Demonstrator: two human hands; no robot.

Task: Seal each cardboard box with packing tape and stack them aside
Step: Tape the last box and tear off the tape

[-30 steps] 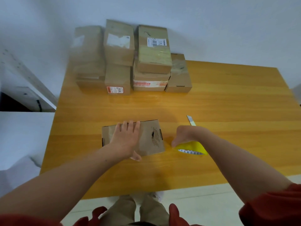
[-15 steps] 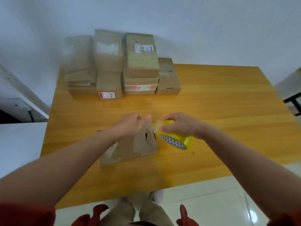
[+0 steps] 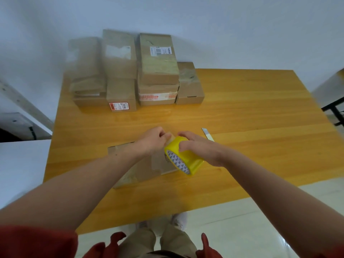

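Observation:
A flat cardboard box [image 3: 149,167] lies near the front of the wooden table [image 3: 242,127], partly hidden under my left forearm. My right hand [image 3: 202,148] grips a yellow roll of packing tape [image 3: 184,158] held just above the box's right end. My left hand [image 3: 155,139] pinches the loose end of the tape at the top of the roll. A stack of several cardboard boxes [image 3: 158,71] stands at the back left of the table against the wall.
A utility knife [image 3: 207,134] lies on the table just beyond my right hand. A dark chair frame [image 3: 335,112] shows past the table's right edge. A white surface [image 3: 18,164] adjoins the table's left side.
My left hand left the box top and took hold of the tape end. My right hand lifted the roll from the table over the box's right end. The box has turned slightly.

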